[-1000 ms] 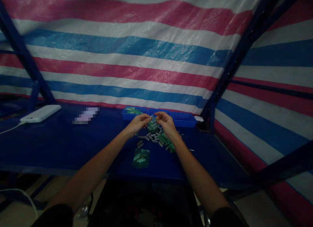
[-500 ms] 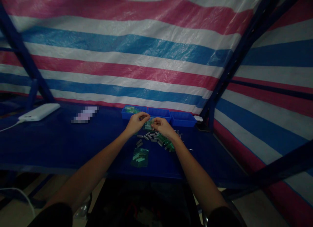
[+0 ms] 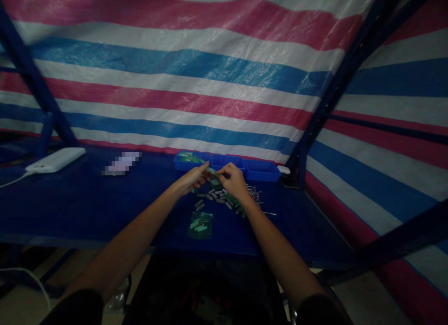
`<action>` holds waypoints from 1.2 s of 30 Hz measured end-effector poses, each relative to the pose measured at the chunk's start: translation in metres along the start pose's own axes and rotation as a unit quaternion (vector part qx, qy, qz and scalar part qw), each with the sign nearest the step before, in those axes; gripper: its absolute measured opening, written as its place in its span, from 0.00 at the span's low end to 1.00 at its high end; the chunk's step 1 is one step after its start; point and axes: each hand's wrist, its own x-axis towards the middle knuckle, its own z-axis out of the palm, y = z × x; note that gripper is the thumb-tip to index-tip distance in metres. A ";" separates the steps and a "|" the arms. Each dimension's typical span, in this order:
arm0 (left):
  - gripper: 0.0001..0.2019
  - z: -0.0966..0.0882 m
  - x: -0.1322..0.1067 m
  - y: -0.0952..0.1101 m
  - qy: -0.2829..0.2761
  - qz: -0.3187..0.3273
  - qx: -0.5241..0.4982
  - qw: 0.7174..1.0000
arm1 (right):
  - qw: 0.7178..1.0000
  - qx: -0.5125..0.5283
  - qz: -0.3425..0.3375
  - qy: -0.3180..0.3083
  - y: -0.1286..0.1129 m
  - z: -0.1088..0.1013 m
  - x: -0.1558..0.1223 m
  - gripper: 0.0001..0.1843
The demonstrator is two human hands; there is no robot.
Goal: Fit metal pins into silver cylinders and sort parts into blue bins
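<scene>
bare-handed work at a blue table (image 3: 147,208), as i saw it from beside the bench. the small green-tinted plastic bag (image 3: 213,171) was held up over the table, directly between the two sets of fingertips, in front of the place where the left blue bin (image 3: 185,167) met the middle blue bin (image 3: 226,160). seen nearly edge-on, it made a narrow strip whose long axis ran crosswise from one hand to the other, sloping slightly down toward the right. the left hand (image 3: 193,177) gripped its left end, thumb laid forward along the top and the other fingers curled beneath; the right hand (image 3: 234,179) pinched its opposite end between thumb and forefinger. whether the mouth of the bag was open or sealed i could not tell. of the two, the left hand was the nearer to the left bin, which lay just beyond it and contained green packets (image 3: 188,156); the right hand stood before the middle bin, with the right blue bin (image 3: 262,176) farther along the same row. below the hands, loose metal cylinders (image 3: 219,195) lay scattered at mixed angles, with more green packets partly hidden by the right wrist and thin metal pins (image 3: 255,193) to its right. nearer the table's front edge, a flat green packet of cylinders (image 3: 200,225) lay alone, its contents mostly slanting up toward the right.
</scene>
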 end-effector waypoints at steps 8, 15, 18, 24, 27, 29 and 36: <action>0.13 0.001 0.001 -0.002 0.055 0.160 0.109 0.980 | 0.997 -0.071 0.024 -0.004 0.005 0.000 -0.001 0.10; 0.11 0.007 0.002 -0.005 0.115 0.376 0.242 0.887 | 0.907 0.240 0.325 -0.122 0.002 -0.001 0.005 0.34; 0.14 0.008 0.000 -0.005 0.101 0.420 0.261 0.863 | 0.855 0.372 0.347 -0.104 -0.002 -0.003 0.006 0.30; 0.14 0.005 0.000 -0.006 0.112 0.437 0.275 0.849 | 0.846 0.416 0.319 -0.101 -0.004 -0.001 0.003 0.08; 0.22 0.005 0.002 -0.007 0.107 0.396 0.254 0.876 | 0.847 0.420 0.318 -0.071 -0.002 -0.001 0.003 0.05; 0.27 0.005 0.005 -0.009 0.096 0.347 0.227 0.905 | 0.846 0.426 0.316 -0.052 -0.001 -0.002 0.004 0.04; 0.16 0.003 0.009 -0.008 0.054 0.178 0.101 0.977 | 0.858 0.414 0.303 -0.023 0.000 -0.003 0.007 0.08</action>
